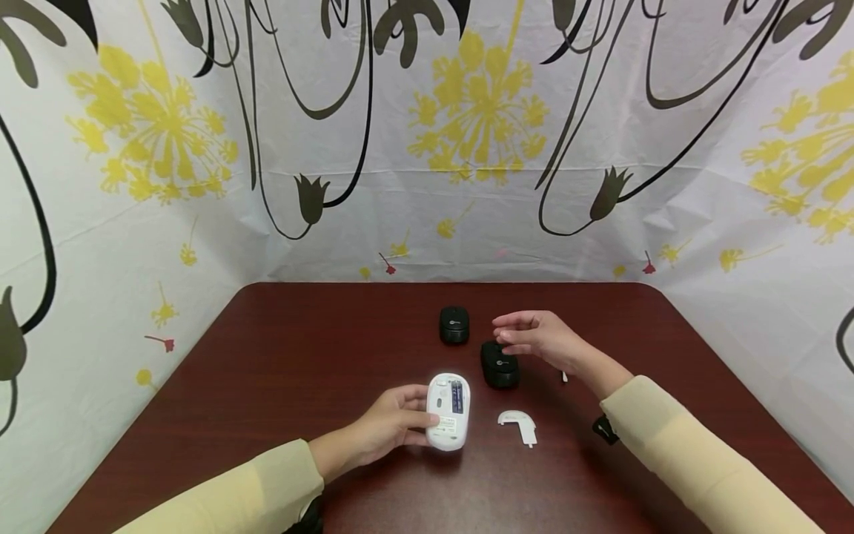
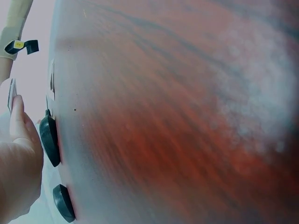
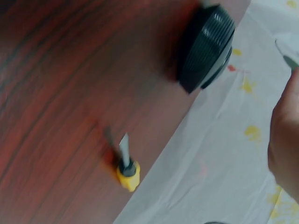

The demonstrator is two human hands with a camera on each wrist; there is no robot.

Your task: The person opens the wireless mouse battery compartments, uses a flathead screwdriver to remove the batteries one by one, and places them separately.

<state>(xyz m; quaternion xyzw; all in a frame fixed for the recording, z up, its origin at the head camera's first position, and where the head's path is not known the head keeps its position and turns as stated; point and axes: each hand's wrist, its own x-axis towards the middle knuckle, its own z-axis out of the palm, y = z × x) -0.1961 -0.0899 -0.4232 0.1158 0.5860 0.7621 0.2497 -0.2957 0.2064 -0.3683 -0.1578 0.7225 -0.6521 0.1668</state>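
My left hand (image 1: 387, 424) grips a white computer mouse (image 1: 440, 437), its underside turned up. Two dark blue batteries (image 1: 457, 397) lie in its uncovered compartment. In the left wrist view, part of the hand (image 2: 21, 158) and the edge of the white mouse (image 2: 11, 95) show at the left. My right hand (image 1: 543, 340), fingers loosely bent and nothing seen in them, hovers at the nearer black mouse (image 1: 499, 367); its fingers overlap that mouse's right edge in the head view. A white curved battery cover (image 1: 527, 426) lies on the table, right of the white mouse.
A second black mouse (image 1: 454, 326) stands farther back on the dark red table (image 1: 347, 326). In the right wrist view, a small screwdriver (image 3: 128, 175) with a yellow handle rests on the tabletop. A patterned white cloth (image 1: 387, 178) hangs behind and beside the table.
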